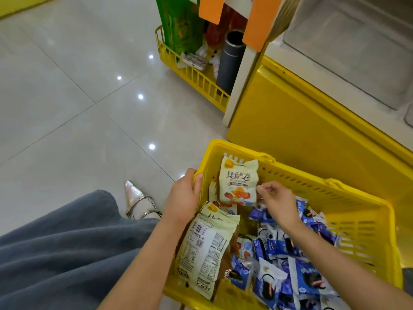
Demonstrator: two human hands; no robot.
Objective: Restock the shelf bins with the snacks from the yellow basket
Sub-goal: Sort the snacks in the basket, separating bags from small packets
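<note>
Right hand (277, 201) lifts 1 cream snack pack (238, 182) while the left hand (184, 194) steadies the yellow basket (301, 173).
The left hand's fingers curl over the basket's left rim, thumb inside, likely to stop it sliding on the tiled floor (78, 97). The right hand pinches the pack's right edge between thumb and fingertips, a light hold that suits so light a bag and draws it clear of the pile. The pack stands upright against the basket's far-left wall. More cream packs (205, 253) lie at near left and blue packets (290, 253) fill the right. The clear shelf bin (357, 52), far right above the basket, is probably the destination.
</note>
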